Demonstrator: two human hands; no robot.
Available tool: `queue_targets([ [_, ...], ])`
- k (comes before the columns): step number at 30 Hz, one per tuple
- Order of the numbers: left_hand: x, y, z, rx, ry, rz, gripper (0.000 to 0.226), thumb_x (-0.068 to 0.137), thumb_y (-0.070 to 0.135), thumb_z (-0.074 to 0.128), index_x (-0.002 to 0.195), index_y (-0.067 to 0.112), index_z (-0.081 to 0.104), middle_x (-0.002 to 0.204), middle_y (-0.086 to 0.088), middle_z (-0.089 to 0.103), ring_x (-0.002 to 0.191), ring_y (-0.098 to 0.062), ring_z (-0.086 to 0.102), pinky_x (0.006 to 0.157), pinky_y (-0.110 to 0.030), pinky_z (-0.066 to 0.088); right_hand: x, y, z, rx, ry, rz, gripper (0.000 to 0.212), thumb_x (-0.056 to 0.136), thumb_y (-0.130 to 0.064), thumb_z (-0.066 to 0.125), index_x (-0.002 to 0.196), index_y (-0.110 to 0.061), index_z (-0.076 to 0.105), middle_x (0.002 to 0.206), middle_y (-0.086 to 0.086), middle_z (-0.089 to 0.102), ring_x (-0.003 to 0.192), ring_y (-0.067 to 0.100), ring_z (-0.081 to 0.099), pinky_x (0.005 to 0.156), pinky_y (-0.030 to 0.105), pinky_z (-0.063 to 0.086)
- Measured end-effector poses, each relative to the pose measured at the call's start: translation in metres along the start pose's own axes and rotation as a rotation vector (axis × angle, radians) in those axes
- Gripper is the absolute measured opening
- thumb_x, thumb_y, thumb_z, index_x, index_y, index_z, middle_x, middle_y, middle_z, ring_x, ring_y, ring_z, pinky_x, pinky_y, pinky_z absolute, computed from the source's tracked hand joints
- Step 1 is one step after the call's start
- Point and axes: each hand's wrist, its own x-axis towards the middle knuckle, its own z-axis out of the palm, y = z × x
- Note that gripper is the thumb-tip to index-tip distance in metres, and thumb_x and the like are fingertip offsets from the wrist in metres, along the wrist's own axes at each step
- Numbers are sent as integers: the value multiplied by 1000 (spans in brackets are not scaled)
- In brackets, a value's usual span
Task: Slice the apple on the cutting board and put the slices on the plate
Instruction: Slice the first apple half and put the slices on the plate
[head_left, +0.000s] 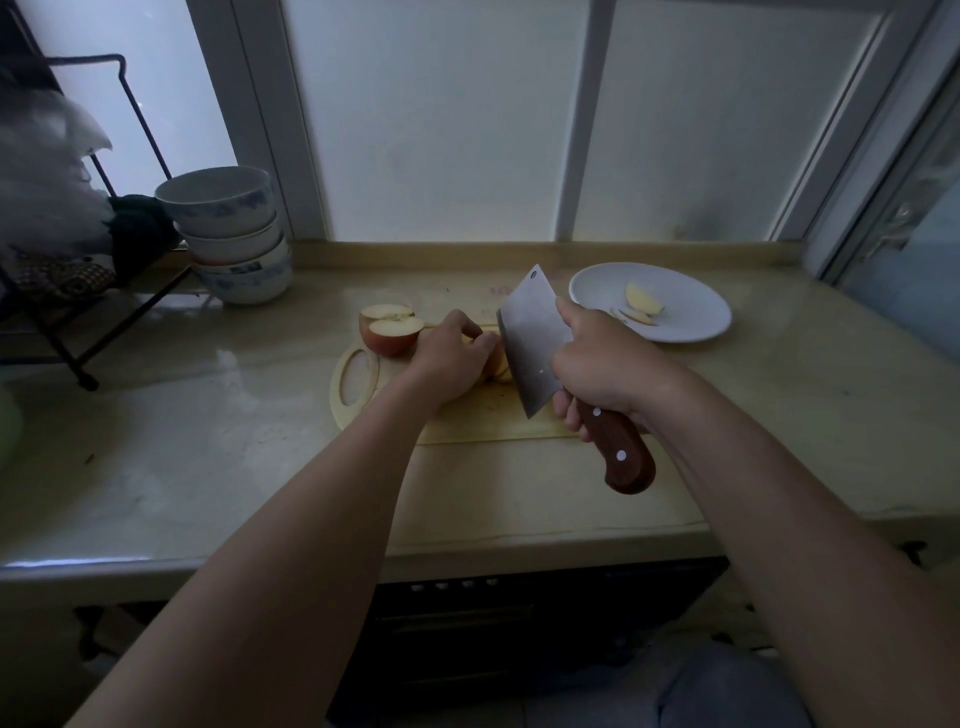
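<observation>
**Forearms reach in, cleaver set against the held apple**

Both forearms stretch from the near edge across the worktop (208, 441) to the cutting board (467, 415). The left hand (452, 358) curls its fingers over the apple piece (496, 364). Its grip is closed on the fruit to pin it to the board, with the knuckles toward the blade, probably to guide the cut and keep the fingertips clear.

The right hand (602, 364) has its grip wrapped tight round the wooden handle of the cleaver (530, 338). The blade is tilted, with its edge down beside the fruit. I cannot tell whether it is already biting in. The plate (691, 322) sits just right of the board, handy for carrying slices across.

Counted:
- one cleaver, one board and one plate
- slices (644, 299) on the plate, three as far as I can make out
- two cut apple quarters (389, 330) parked at the board's far left, out of the blade's way
- stacked bowls (228, 228) at the back left, at least three, beside a wire rack (104, 156)
</observation>
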Motion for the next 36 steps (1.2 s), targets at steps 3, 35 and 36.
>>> queue_targets([
  [3,0,0,-1,11,0,8,24,98,50,57,111,31,53,120,-10,60,101,-25,64,94,-45,56,7,-3,3,-24,-6,4,87,96,1,35,165,-41,4,75,20,69,46,16,61,45,28,52],
  [35,2,-5,2,-31,15,20,27,92,53,58,108,32,55,118,-11,63,99,-27,66,91,-47,58,24,-7,4,1,75,-52,87,95,2,38,166,-38,6,77,20,72,55,22,65,47,29,53],
  [36,2,-5,2,-31,13,22,28,91,54,58,108,32,55,118,-11,62,99,-27,66,92,-47,57,24,-7,5,-1,73,-51,87,95,2,38,166,-38,6,78,19,71,56,22,65,47,29,53],
])
